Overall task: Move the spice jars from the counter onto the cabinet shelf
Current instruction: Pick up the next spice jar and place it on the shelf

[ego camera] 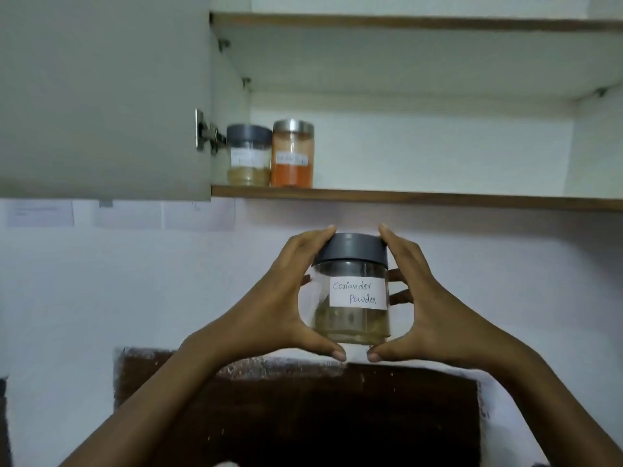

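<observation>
A clear jar with a grey lid and a white label reading "Coriander Powder" (pixel 354 291) is held up in front of the wall, below the cabinet shelf (pixel 438 198). My left hand (pixel 286 294) grips its left side, thumb under the base. My right hand (pixel 424 298) grips its right side the same way. At the left end of the shelf stand two jars side by side: a grey-lidded jar with pale powder (pixel 248 155) and a steel-lidded jar with orange powder (pixel 292 153).
The cabinet door (pixel 101 96) stands open at the left, with its hinge (pixel 206 134) beside the jars. An upper shelf (pixel 404 23) runs above. Paper sheets (pixel 40 214) are stuck on the wall. A dark brown panel (pixel 303 416) lies below my arms.
</observation>
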{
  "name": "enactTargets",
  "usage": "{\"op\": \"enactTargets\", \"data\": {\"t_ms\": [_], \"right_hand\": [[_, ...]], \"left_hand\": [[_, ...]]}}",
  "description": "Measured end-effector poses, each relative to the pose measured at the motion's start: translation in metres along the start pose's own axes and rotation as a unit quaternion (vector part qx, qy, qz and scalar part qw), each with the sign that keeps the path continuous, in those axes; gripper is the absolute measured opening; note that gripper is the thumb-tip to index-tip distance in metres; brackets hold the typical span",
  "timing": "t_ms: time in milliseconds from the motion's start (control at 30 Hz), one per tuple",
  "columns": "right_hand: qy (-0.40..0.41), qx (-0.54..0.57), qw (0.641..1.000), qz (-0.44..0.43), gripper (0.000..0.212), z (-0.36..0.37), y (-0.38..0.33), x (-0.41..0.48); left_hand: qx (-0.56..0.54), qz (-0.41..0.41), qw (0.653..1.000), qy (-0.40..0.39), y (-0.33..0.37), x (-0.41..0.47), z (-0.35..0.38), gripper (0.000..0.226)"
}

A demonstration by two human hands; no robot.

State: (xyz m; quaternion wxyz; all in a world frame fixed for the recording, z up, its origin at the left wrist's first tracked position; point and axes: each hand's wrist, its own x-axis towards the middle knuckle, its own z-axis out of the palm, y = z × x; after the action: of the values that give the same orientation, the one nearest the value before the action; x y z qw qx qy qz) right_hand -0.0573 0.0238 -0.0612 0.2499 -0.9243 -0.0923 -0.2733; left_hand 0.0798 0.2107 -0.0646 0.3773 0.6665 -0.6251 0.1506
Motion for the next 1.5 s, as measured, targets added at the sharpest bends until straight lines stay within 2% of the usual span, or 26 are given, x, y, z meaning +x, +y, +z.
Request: {"op": "enactTargets", "data": {"t_ms": [233, 500, 667, 867, 1200, 1333, 1500], "right_hand": [[0.063, -0.067, 0.993, -0.07, 0.138, -0.056, -0.008, 0.056], [0.159, -0.148, 0.965, -0.148, 0.127, -0.102, -0.009, 0.13], [0.194, -0.212, 0.946, -0.148, 0.124, -0.102, 0.009, 0.174], [0.177, -0.19, 0.958, -0.125, 0.126, -0.092, 0.041, 0.203], [0.113, -0.099, 0.985, -0.089, 0.129, -0.089, 0.072, 0.224], [0.092, -0.063, 0.99, -0.084, 0.121, -0.09, 0.073, 0.229], [0.094, -0.058, 0.991, -0.074, 0.12, -0.086, 0.076, 0.235]], "left_hand": [[0.127, 0.054, 0.99, 0.032, 0.014, 0.068, -0.044, 0.131], [0.24, 0.094, 0.962, 0.092, 0.007, 0.143, -0.091, 0.126], [0.332, 0.062, 0.932, 0.133, -0.018, 0.178, -0.095, 0.122], [0.371, 0.021, 0.922, 0.106, -0.051, 0.192, -0.09, 0.122], [0.378, 0.027, 0.919, 0.106, -0.085, 0.207, -0.081, 0.116], [0.39, 0.02, 0.915, 0.101, -0.091, 0.206, -0.082, 0.115], [0.439, -0.003, 0.893, 0.096, -0.089, 0.206, -0.081, 0.113]]}}
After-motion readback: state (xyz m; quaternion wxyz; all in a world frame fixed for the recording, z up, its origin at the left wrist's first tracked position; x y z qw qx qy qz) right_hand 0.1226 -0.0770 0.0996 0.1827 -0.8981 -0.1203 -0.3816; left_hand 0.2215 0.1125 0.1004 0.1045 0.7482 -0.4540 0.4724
